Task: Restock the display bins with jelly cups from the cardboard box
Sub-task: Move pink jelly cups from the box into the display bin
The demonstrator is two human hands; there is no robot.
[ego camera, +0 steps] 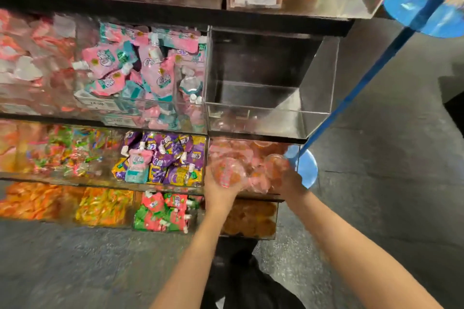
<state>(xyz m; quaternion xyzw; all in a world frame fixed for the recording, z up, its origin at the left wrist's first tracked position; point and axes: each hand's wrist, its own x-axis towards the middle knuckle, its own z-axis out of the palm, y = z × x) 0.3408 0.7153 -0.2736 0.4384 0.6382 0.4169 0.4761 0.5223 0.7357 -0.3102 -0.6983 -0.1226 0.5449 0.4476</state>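
My left hand grips a clear jelly cup with pink-red filling at the front of a clear display bin that holds several pink and orange jelly cups. My right hand grips another orange-pink jelly cup at the right end of the same bin. Directly above it stands an empty clear acrylic bin. The cardboard box is not in view.
Bins of pink pouches, purple pouches and red-green pouches fill the shelves to the left. An orange jelly bin sits below. A blue pole with discs slants down at the right. Grey floor lies beneath.
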